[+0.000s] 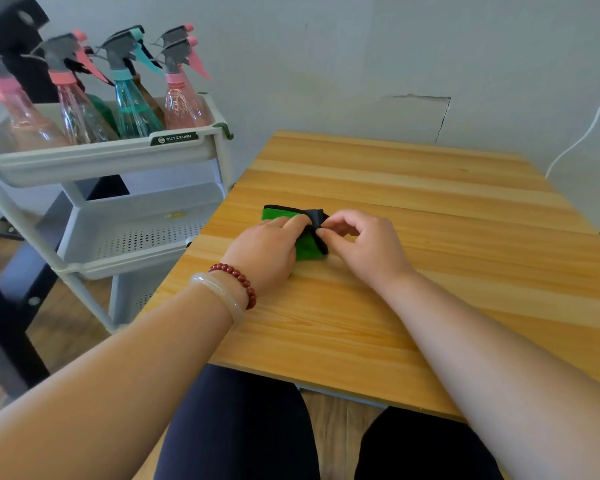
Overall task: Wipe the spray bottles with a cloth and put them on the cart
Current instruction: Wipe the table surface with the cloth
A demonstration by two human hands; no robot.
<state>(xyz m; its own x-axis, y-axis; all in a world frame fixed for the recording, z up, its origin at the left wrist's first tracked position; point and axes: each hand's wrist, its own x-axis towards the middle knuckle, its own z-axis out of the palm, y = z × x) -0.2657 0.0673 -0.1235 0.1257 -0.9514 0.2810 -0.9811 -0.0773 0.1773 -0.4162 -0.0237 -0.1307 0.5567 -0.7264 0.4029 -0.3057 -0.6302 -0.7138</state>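
The bench (430,188) carries no bottle. From that I judge the wiping and loading is done, or nearly so, and the step in hand is tidying the cloth.

The cart (101,157) stands just beside the bench's left edge. The spray bottles (132,109) are packed upright in its top tray. Most are pink and one is teal, and darker ones sit behind them. The perforated lower tray (146,237) shows nothing in it.

The cloth (309,245) is green with a black border and lies folded on the bench, near the middle, between the two hands. The left hand (267,247) lies over it and presses it down, its fingers (293,221) nearly straight and reaching to a raised black corner. The right hand (364,244) pinches that corner, with its fingers (329,233) narrowed to a tight nip on the hem.

The next move probably calls for laying the corner flat and letting go. A glance around would show whether any bottle waits out of view.

A white cable (589,129) hangs down the wall at the right, well apart from the hands. Two bracelets (236,282) ride the left wrist. Nothing stands in the way of the fold.
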